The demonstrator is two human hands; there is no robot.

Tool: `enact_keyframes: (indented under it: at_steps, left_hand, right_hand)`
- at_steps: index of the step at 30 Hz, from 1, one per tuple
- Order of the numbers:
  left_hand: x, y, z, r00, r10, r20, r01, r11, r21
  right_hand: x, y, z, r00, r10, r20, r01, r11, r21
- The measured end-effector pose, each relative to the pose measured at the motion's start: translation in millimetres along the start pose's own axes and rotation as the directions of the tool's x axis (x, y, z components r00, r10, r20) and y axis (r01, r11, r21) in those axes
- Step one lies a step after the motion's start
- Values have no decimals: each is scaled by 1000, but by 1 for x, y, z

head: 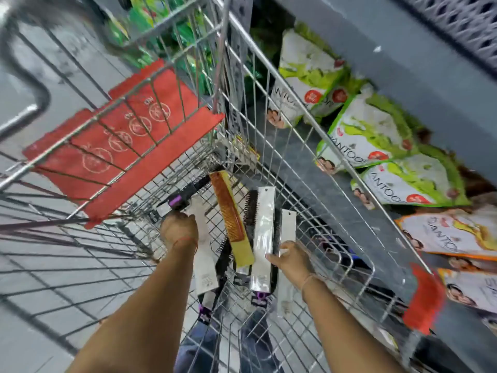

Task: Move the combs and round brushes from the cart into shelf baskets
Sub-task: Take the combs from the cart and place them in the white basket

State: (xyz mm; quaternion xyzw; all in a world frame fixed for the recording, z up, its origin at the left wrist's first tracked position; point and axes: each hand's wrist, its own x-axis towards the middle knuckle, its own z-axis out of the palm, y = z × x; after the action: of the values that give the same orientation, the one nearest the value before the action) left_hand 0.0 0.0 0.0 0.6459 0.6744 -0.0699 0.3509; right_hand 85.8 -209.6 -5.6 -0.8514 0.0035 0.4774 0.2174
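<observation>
Both my arms reach down into a wire shopping cart (304, 125). My left hand (178, 228) is closed around the purple-banded handle of a black round brush (193, 188) lying on the cart floor. A packaged white comb (203, 254) lies under that wrist. In the middle lies an orange-brown comb on yellow backing (232, 219). My right hand (291, 261) pinches a clear-wrapped black round brush (263, 232), with a second white package (286, 254) beside the thumb. No shelf basket for them shows clearly.
The red child-seat flap (121, 138) of the cart hangs at the left. A grey shelf (390, 63) on the right holds green-and-white pouches (373, 130) and orange-edged pouches (451, 235). A perforated grey basket (462, 20) sits at the top right. Tiled floor lies to the left.
</observation>
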Motion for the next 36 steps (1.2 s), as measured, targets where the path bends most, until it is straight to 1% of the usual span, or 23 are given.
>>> enact_keyframes:
  at_steps: [1,2,4,6,7,9,11,12,13,14,15,16,17,18,19,22,25,26,28,30,32,35,36]
  left_hand:
    - [-1,-1,2,999,-27,-18,27,1000,-16]
    - [1,-2,8,998,-21,-56,20,1000,-14]
    - [-5,1,20,994,99,-43,-100,995,-6]
    - [-10,10,32,972,225,62,-223,974,-45]
    - [-10,14,36,961,257,99,-252,965,-67]
    - [-8,20,40,960,255,111,-244,964,-104]
    - [-8,23,43,969,217,119,-202,971,-128]
    - [-8,25,44,971,202,128,-185,973,-134]
    - [-8,27,46,971,190,147,-171,976,-136]
    - [-7,28,48,970,182,163,-162,978,-128]
    - [-7,30,50,969,168,183,-150,983,-108]
    - [-7,32,53,969,144,202,-130,988,-81]
    - [-8,34,55,968,122,218,-113,992,-55]
    - [-9,35,59,968,105,228,-100,994,-35]
    - [-9,36,63,967,93,236,-91,996,-20]
    - [-8,37,71,968,64,241,-65,998,-5]
    - [-5,39,74,961,17,277,-15,1000,-9]
    - [-6,40,74,958,26,286,-14,999,-44]
    - [-9,44,72,953,54,299,15,975,-224]
    - [-12,47,71,940,54,337,95,906,-413]
    - [-13,48,66,896,35,442,217,834,-507]
    - [-17,46,59,745,102,659,411,708,-574]
    - [-17,45,58,712,128,690,449,673,-588]
  right_hand:
    - [6,-3,5,999,-8,-40,7,1000,-26]
    - [12,-5,10,995,6,-96,-9,999,-33]
    - [16,-10,20,988,32,-154,-35,999,-18]
    - [18,-13,26,983,36,-180,-36,999,2]
    - [19,-14,26,981,31,-191,-30,1000,9]
    - [17,-16,21,970,43,-239,-31,998,55]
    - [11,-20,15,939,32,-343,9,993,117]
    - [7,-22,12,906,-34,-421,64,996,56]
    - [4,-22,9,866,-136,-480,119,991,-65]
    - [2,-22,9,834,-244,-496,165,966,-198]
    - [2,-22,10,830,-326,-453,197,930,-309]
    - [4,-21,13,857,-362,-366,211,896,-390]
    - [6,-18,15,886,-369,-283,224,872,-435]
    - [10,-16,17,900,-361,-243,229,868,-440]
    - [13,-15,18,902,-346,-259,222,886,-407]
    - [22,-14,15,878,-281,-387,168,939,-300]
    - [30,-16,10,899,-246,-364,123,936,-328]
    - [32,-17,8,904,-245,-350,123,934,-335]
    - [37,-21,3,930,-198,-308,115,957,-266]
    - [38,-22,-1,954,-134,-267,82,977,-197]
    - [38,-18,-3,959,-110,-260,75,987,-141]
    - [35,-6,-1,957,-91,-277,90,996,-16]
    - [33,-3,-1,955,-89,-284,94,996,5]
